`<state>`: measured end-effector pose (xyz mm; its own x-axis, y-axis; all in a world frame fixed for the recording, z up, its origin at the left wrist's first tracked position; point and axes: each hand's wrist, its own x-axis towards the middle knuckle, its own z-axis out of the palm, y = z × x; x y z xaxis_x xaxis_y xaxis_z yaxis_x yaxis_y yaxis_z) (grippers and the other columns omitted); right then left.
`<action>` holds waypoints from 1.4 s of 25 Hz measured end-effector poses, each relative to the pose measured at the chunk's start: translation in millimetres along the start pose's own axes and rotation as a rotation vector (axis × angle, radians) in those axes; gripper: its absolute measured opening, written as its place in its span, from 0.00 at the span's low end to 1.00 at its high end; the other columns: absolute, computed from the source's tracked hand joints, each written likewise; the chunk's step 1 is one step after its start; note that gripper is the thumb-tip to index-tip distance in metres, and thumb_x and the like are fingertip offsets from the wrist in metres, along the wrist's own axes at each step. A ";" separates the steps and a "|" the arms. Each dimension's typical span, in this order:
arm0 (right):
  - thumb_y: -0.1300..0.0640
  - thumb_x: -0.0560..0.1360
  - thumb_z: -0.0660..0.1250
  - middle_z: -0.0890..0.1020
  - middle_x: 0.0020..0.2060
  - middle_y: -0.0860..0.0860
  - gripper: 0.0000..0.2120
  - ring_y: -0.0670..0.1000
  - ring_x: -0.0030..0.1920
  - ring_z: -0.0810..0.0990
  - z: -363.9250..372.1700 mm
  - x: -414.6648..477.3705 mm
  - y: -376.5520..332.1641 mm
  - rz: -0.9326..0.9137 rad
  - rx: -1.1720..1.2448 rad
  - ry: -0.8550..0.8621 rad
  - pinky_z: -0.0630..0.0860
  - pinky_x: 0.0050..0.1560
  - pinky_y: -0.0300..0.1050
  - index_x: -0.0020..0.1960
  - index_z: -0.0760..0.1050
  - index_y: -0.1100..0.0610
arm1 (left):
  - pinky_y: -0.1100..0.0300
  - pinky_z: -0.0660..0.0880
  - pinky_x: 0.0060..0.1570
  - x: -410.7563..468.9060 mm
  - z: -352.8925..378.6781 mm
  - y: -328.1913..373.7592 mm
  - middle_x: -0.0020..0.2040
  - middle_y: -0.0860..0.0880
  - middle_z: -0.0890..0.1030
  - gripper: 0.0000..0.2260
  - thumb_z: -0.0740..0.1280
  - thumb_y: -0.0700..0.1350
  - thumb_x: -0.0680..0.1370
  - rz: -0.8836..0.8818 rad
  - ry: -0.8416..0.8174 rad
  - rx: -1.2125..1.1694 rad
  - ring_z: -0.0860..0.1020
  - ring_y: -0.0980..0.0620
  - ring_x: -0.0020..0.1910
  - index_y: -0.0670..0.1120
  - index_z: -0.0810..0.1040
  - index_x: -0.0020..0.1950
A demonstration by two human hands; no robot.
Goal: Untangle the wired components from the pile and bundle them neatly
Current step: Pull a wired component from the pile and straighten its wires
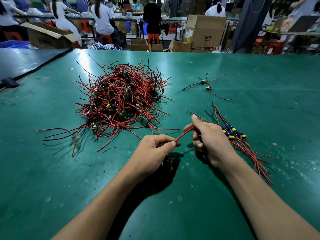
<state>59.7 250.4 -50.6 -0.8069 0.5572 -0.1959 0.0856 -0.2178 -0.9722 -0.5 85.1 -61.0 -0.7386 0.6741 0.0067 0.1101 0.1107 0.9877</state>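
Observation:
A big tangled pile of red and black wired components (119, 99) lies on the green table (173, 196), left of centre. My left hand (155, 151) pinches one end of a red wire (183, 135) between thumb and forefinger, and a small dark part sits under its palm. My right hand (209, 139) grips the same wire farther along, its fingers curled round it. A sorted bunch of components (233, 134) with blue and yellow parts lies just right of my right hand, its wires fanned toward the table's near right.
Two loose wired components (207, 84) lie at the far right of the table. A darker table (20, 61) adjoins at the far left. Cardboard boxes (204, 32), red stools and several seated people fill the room beyond the table's far edge.

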 end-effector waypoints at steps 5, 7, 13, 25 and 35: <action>0.44 0.73 0.71 0.71 0.27 0.46 0.17 0.43 0.20 0.62 5.7 -8.1 4.0 0.078 0.071 -0.254 0.58 0.22 0.32 0.49 0.84 0.58 | 0.62 0.66 0.28 0.4 0.8 -0.8 0.26 0.47 0.76 0.07 0.65 0.40 0.80 0.006 -0.009 -0.040 0.72 0.48 0.26 0.41 0.82 0.48; 0.47 0.74 0.73 0.73 0.27 0.47 0.14 0.43 0.20 0.62 10.7 -14.4 9.0 0.081 -0.007 -0.346 0.58 0.21 0.32 0.52 0.84 0.57 | 0.65 0.68 0.23 -1.2 0.0 1.4 0.26 0.48 0.77 0.08 0.64 0.39 0.81 -0.007 -0.035 -0.122 0.73 0.53 0.21 0.39 0.81 0.47; 0.49 0.78 0.70 0.74 0.23 0.47 0.15 0.46 0.22 0.66 7.5 -10.6 7.6 -0.169 -0.394 -0.180 0.62 0.24 0.39 0.46 0.85 0.61 | 0.58 0.64 0.29 1.0 -1.8 -0.3 0.28 0.42 0.74 0.08 0.65 0.40 0.80 0.001 -0.037 -0.004 0.71 0.46 0.28 0.41 0.82 0.44; 0.46 0.81 0.63 0.70 0.24 0.57 0.24 0.52 0.22 0.66 -0.4 13.7 11.3 -0.306 -0.377 0.233 0.62 0.26 0.44 0.31 0.78 0.57 | 0.62 0.67 0.27 1.3 -0.4 2.9 0.25 0.44 0.76 0.08 0.65 0.42 0.80 -0.021 -0.120 0.011 0.74 0.48 0.24 0.43 0.81 0.44; 0.35 0.74 0.68 0.66 0.26 0.48 0.26 0.46 0.20 0.59 -3.2 -0.6 -1.1 0.041 -0.055 0.052 0.53 0.27 0.36 0.41 0.83 0.60 | 0.62 0.73 0.30 -1.7 -1.2 5.0 0.34 0.42 0.80 0.12 0.64 0.50 0.80 -0.129 -0.162 -0.170 0.77 0.48 0.29 0.42 0.82 0.52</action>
<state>62.0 252.9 -49.8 -0.7709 0.5899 -0.2403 0.1508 -0.1976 -0.9686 0.4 83.6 -55.9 -0.6215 0.7721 -0.1327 -0.1021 0.0882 0.9909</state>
